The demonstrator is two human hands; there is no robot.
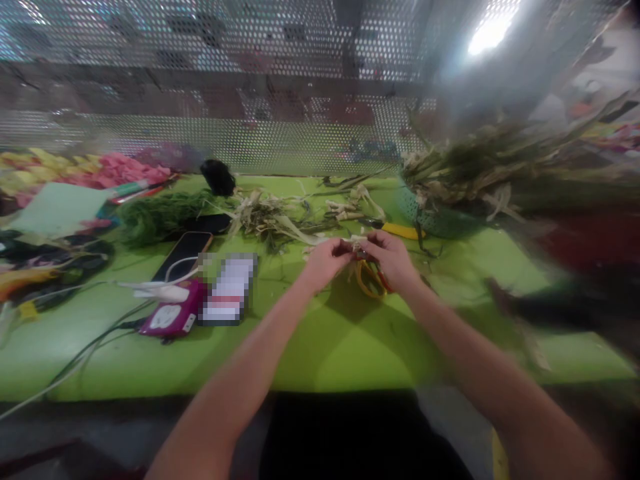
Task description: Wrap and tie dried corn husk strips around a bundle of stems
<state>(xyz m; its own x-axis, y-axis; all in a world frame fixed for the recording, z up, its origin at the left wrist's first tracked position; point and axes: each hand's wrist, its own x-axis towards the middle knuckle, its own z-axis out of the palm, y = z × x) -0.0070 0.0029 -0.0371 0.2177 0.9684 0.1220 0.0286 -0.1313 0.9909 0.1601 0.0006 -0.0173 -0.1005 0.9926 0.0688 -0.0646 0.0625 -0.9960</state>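
In the head view my left hand (324, 262) and my right hand (393, 259) meet over the green table, fingers closed in a pinch. Between the fingertips is a small pale piece of dried plant (356, 245), too blurred to name more exactly. Just below my right hand show the looped yellow handles of scissors (371, 283); whether they lie on the table or hang from that hand I cannot tell. Dried, pale stalks (267, 217) are heaped beyond my left hand. A yellow-handled tool (400, 230) lies behind my right hand.
A green basket (435, 220) of dried stalks stands at right. To the left are a phone (185, 253), a second phone with a lit screen (229, 293), a purple power socket (175, 313) with cables, and green fibre (160, 217). A perforated metal panel (250, 133) closes off the back.
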